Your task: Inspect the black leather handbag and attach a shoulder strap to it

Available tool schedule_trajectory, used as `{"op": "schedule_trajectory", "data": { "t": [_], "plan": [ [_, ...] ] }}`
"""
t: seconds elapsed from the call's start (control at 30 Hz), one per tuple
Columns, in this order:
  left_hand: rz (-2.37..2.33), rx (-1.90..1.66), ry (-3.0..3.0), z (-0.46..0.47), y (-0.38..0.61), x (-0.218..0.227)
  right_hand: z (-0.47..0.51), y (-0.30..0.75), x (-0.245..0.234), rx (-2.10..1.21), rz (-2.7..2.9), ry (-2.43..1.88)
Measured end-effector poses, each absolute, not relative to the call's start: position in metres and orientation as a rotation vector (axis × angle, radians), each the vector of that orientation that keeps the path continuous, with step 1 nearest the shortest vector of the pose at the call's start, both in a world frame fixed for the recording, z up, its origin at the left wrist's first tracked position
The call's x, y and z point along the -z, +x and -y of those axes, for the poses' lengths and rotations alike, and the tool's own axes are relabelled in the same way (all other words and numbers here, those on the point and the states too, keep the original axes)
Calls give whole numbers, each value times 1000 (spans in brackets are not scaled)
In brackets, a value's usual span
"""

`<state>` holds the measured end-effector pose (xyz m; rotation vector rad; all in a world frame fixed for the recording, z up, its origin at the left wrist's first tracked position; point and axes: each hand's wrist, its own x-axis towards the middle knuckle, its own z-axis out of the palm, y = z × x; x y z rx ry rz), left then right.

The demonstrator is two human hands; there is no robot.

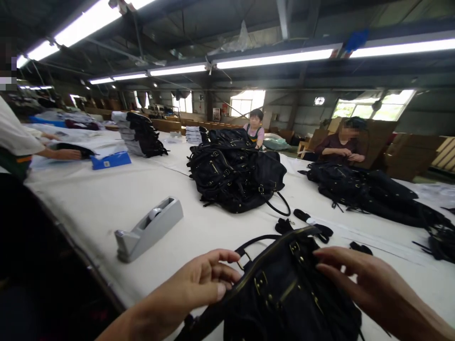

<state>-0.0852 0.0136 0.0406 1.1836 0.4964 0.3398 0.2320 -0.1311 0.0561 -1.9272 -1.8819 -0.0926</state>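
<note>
A black handbag (284, 289) with brass-coloured buckles and zips lies on the white-covered table at the bottom of the head view. My left hand (199, 279) curls its thumb and fingers at the bag's zipped edge, close to a metal handle ring. On the bag's other side, my right hand (359, 274) has bent fingers against the dark fabric; what its fingertips pinch is partly hidden. One carrying handle (256, 239) arches behind the zip. Black straps (313, 225) lie just beyond the bag.
A grey tape dispenser (151, 229) stands left of my hands. A pile of black bags (234, 175) rises mid-table, with more bags (359, 189) at right near a seated person. Another person is behind the pile. At left, a person's arm reaches near a blue box (111, 160).
</note>
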Motion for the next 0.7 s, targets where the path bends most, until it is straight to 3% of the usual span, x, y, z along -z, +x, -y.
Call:
{"op": "schedule_trajectory", "data": {
  "t": [0.23,0.43,0.7],
  "plan": [
    [-549,-301,739,3,-90,-40,79,86,-54,32,2462,-1033],
    [-622,-322,712,22,-114,-32,71,67,-25,-55,2696,-991],
    [-754,-243,1130,42,-157,3,64,81,3,329,2674,-963]
  ]
}}
